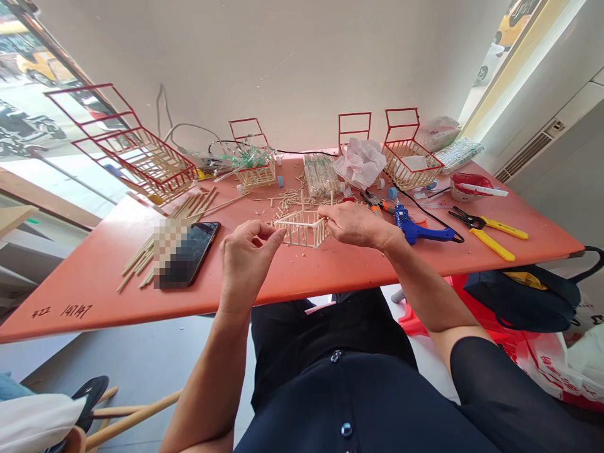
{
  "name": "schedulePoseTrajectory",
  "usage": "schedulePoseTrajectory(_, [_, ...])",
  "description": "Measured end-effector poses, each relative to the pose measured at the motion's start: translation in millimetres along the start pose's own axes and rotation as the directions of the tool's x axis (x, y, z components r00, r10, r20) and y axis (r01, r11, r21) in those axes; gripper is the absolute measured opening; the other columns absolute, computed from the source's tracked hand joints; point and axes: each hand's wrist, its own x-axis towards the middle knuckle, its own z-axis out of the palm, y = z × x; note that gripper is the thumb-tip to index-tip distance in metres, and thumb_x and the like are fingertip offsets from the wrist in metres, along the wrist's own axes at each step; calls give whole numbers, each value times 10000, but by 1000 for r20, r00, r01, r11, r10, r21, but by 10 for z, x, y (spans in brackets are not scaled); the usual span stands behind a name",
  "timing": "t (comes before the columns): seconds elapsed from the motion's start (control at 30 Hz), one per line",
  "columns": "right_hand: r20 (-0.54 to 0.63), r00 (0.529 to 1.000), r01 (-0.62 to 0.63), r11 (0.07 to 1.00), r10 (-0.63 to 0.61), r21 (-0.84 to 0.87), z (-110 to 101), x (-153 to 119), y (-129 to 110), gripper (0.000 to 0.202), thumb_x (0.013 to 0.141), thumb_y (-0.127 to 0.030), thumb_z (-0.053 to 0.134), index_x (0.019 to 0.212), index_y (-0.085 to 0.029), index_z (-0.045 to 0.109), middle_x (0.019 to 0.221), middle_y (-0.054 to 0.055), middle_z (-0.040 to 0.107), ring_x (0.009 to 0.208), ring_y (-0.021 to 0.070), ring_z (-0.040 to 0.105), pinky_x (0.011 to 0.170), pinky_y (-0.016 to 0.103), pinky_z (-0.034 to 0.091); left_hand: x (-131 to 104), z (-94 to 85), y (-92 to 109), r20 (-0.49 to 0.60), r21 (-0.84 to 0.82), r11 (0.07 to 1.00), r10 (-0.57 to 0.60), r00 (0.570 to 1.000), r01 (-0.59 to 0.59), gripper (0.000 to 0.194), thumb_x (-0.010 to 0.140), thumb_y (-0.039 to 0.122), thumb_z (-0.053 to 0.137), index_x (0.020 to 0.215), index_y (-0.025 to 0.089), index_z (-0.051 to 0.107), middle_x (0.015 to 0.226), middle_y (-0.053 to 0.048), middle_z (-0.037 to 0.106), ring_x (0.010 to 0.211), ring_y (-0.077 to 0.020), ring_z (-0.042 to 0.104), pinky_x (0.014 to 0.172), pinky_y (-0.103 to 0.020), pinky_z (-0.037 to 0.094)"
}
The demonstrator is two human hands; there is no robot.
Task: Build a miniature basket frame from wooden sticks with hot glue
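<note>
A small unpainted basket frame of thin wooden sticks (302,228) stands on the orange table (94,277) in front of me. My left hand (245,258) pinches its near left corner with thumb and fingers. My right hand (356,224) grips its right end from above. Both hands touch the frame. Short stick offcuts (287,200) lie scattered just behind it.
A phone (189,253) and a pile of long sticks (189,211) lie left. A blue glue gun (418,229) and yellow-handled cutters (491,229) lie right. Finished red-rimmed baskets (151,160) (410,157), a white plastic bag (361,160) and a red bowl (467,185) line the back. A dark bag (523,296) sits below right.
</note>
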Motion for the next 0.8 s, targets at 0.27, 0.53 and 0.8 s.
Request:
schedulePoseTrajectory(0.27, [15,1000,9,1000,-9,21,-16,7,44,319,1034,-204,433,1187,-175,711,1120,120,812,882,237,677,679,321,300,15,-83,-107,-6,-211,976,-53,999,51,182,842,391,742,830,210,725,765,-5,692,713,-152,610,715,-278,499])
schedulePoseTrajectory(0.53, [14,1000,21,994,-23,108,-29,8,143,275,1016,-208,431,1117,-161,683,1022,114,773,838,218,608,706,304,323,13,-23,-228,209,-522,829,-104,972,200,319,764,442,864,912,173,777,821,-42,720,706,-134,596,677,-264,484])
schedulePoseTrajectory(0.8, [18,1000,-5,982,2,188,11,-7,204,316,991,-177,452,1225,-175,665,979,97,762,837,222,615,735,294,368,51,109,-137,180,-535,822,-117,977,197,248,682,379,883,808,180,804,707,-13,686,634,-113,549,627,-261,439])
